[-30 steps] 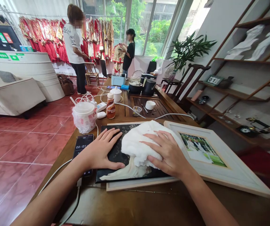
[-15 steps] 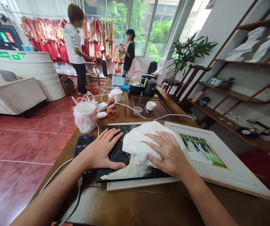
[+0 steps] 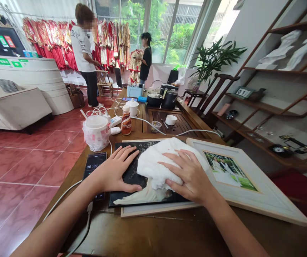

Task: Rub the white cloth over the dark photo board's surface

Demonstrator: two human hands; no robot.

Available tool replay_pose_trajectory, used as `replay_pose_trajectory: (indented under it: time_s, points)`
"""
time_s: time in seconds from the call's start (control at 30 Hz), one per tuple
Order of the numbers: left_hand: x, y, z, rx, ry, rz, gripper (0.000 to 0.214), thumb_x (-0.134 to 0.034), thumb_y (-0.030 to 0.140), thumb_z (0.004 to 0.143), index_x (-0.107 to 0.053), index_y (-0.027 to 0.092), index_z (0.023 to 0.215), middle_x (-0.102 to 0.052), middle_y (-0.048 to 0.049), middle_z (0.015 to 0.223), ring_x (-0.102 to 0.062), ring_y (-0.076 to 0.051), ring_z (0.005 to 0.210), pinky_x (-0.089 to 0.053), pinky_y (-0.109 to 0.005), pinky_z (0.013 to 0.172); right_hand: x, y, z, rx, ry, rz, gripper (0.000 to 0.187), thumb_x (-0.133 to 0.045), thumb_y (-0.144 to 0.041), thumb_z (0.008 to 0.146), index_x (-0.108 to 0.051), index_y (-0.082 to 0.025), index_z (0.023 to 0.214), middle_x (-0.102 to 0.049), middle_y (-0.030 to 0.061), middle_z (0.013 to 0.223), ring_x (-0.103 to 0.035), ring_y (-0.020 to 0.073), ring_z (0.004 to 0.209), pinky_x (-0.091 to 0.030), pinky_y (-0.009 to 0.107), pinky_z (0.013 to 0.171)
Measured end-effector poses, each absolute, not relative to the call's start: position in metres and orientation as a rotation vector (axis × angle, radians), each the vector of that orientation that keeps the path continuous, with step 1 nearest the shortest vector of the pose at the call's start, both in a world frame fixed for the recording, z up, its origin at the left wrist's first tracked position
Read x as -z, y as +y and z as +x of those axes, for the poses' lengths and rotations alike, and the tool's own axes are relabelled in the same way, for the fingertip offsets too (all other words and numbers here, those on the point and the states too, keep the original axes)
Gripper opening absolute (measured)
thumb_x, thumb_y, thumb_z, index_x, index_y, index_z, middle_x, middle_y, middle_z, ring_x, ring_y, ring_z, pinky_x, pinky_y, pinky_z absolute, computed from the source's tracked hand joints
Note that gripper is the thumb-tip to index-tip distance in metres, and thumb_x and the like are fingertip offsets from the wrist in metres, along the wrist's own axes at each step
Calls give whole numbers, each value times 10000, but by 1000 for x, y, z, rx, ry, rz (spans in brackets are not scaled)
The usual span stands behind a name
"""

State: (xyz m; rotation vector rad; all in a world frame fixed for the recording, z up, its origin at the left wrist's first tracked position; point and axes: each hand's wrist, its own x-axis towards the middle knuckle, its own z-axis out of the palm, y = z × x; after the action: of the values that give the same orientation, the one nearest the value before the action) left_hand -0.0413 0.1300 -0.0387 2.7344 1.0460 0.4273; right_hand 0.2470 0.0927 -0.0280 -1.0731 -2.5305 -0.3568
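A dark picture panel with a pale, flowing shape near its lower edge lies flat on the table. My left hand rests on its left part, palm down and fingers spread, holding nothing. Toward the panel's right, my right hand is curved over a bunched white cloth, with the thumb at the near side. The cloth covers much of the panel there. Partly beneath the panel and to its right are pale frames, one a wide-bordered picture frame holding a photo of two people.
A phone with a cable lies beside my left forearm. Beyond it stand a bagged tub, a Nescafé bottle and a white lidded cup. A small white bowl sits farther back. Two people stand near the clothes rack.
My right hand and the white cloth have shifted slightly left across the panel. The left hand stays in place on the panel.
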Motion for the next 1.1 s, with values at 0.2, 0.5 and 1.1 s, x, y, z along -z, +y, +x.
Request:
replay_pose_trajectory:
  time_s: [0.2,0.5,1.1]
  points:
    - [38,131,-41,-412,1042,2750,1043,-572,789,758,-243,182,1539,-248,-142,1593,-221,-339,1467,-132,-524,1211,28,91,244,369,-2550,-1035,407,-495,-421,927,-592,-270,1292,-548,98,1387,-503,335,1191,-297,573,1022]
    - [37,130,-41,-412,1046,2751,1056,-568,795,757,-257,155,1536,-248,-159,1590,-220,-352,1464,-142,-541,1205,27,91,245,373,-2547,-1032,442,-499,-455,919,-583,-260,1307,-534,116,1391,-487,361,1196,-292,601,1011]
    - [36,130,-40,-382,1063,2755,1046,-580,780,761,-264,147,1532,-245,-158,1592,-218,-342,1467,-138,-529,1211,28,92,248,327,-2560,-1030,533,-511,-533,870,-530,-307,1352,-508,85,1424,-460,381,1236,-271,619,1013]
